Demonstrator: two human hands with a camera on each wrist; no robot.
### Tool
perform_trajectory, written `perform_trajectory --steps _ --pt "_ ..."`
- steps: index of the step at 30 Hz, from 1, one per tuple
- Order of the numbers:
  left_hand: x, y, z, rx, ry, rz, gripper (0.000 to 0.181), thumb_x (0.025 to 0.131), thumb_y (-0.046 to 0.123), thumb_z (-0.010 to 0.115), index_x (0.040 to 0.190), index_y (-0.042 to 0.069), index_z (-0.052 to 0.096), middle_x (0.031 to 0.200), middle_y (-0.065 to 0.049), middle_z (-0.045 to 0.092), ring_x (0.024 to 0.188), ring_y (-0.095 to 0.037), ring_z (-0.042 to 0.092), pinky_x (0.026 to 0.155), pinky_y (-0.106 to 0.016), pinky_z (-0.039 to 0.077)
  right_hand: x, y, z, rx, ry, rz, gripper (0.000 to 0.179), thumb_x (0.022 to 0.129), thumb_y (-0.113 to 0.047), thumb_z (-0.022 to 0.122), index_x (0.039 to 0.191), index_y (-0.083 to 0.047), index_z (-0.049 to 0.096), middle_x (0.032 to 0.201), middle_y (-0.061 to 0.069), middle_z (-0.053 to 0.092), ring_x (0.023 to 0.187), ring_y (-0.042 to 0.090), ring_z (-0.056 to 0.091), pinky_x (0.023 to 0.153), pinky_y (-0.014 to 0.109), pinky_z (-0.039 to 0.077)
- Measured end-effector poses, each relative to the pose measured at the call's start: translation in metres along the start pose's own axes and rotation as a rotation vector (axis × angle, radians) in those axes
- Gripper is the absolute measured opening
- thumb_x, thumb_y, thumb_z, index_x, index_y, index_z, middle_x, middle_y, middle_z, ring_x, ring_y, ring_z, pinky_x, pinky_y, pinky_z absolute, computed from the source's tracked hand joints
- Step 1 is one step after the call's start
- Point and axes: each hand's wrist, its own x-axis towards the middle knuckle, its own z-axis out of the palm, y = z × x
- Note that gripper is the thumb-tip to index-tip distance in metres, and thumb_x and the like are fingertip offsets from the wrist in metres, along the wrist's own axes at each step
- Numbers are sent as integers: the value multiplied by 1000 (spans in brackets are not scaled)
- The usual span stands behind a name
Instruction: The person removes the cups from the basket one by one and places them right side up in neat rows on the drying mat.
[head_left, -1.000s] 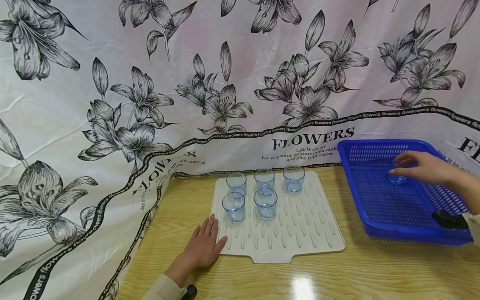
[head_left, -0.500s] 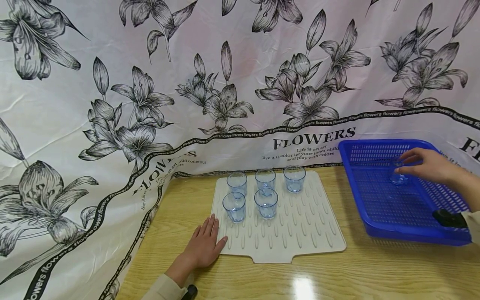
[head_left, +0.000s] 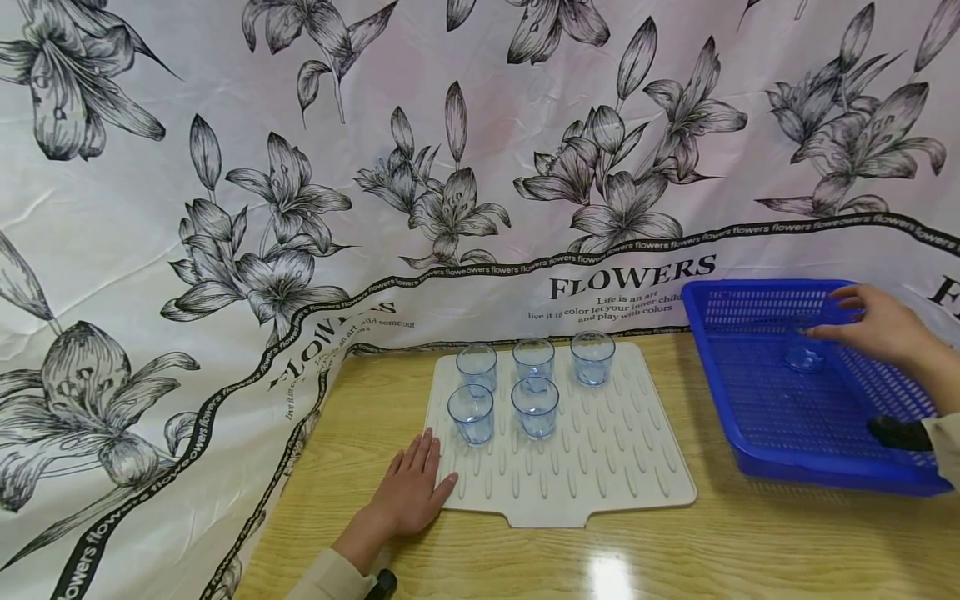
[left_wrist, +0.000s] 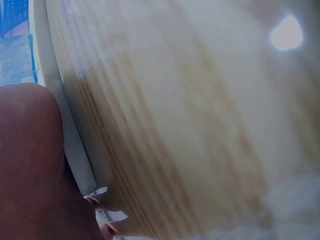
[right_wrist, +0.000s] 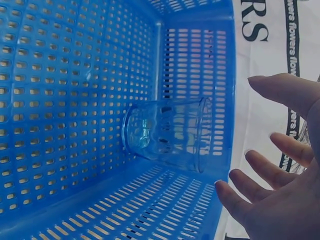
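My left hand (head_left: 408,492) lies flat with straight fingers at the left edge of a white ridged draining mat (head_left: 622,467). In the left wrist view the hand (left_wrist: 30,160) touches the mat's edge (left_wrist: 77,160). Several clear bluish drinking glasses (head_left: 536,408) stand upright on the mat, toward its back and left. Over at the right, another glass (right_wrist: 170,132) stands upright in the far corner of a blue plastic basket (head_left: 738,433). My right hand (head_left: 877,325) is just above that glass, fingers spread and apart from its rim, with nothing in its grasp.
The wooden table (head_left: 360,375) carries both the mat and the basket. Behind and to the left hangs a white cloth (head_left: 450,300) printed with flowers. A dark strap-like piece (head_left: 896,433) sits at the right wrist, over the basket's right side.
My right hand has drawn away from the glass in the basket, up and to the right, its fingers opening. That glass stays put in the basket, and my left hand keeps its place.
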Motion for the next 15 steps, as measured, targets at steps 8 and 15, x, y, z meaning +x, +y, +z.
perform_trajectory --steps 8,15 --pt "-1 2 -3 -10 3 0 75 110 49 36 161 -4 23 170 -20 13 156 -40 13 121 -61 16 6 8 4 50 -21 23 104 97 -35 67 149 25 -1 143 55 15 121 73 24 95 80 30" --pt "4 -6 9 16 0 2 77 109 54 32 163 0 19 171 -17 9 157 -37 10 122 -60 15 10 11 9 31 13 71 106 98 -37 64 149 26 -3 143 57 11 123 74 22 97 80 30"
